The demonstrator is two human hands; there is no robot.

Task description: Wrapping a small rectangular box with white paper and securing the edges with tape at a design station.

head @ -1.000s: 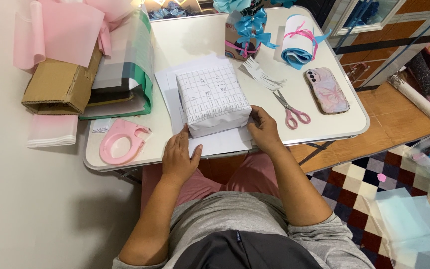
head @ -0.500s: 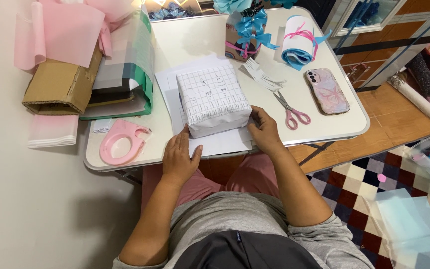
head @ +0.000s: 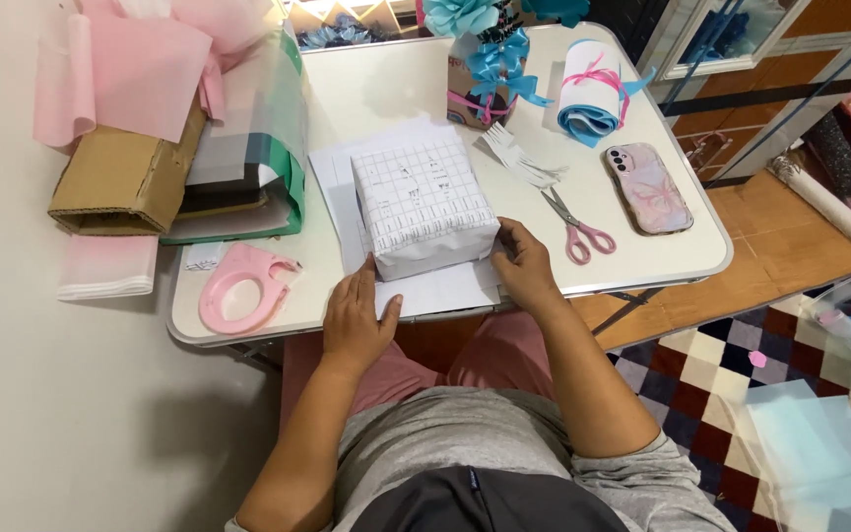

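A box wrapped in white grid-patterned paper [head: 424,202] rests on a small white table [head: 386,89], on a loose flap of the same white paper [head: 435,291]. My left hand [head: 357,315] lies flat on that flap at the box's near left corner, fingertips touching the box. At the near right corner my right hand [head: 524,266] pinches the paper fold against the box side.
A pink tape dispenser [head: 240,286] sits left of my left hand. Pink-handled scissors [head: 575,229] and a phone in a marbled case [head: 647,187] lie to the right. Cardboard box [head: 125,182], pink tissue and a ribboned gift [head: 485,69] stand farther back.
My hands have barely moved; the right hand's fingers have shifted slightly on the fold at the box's corner.
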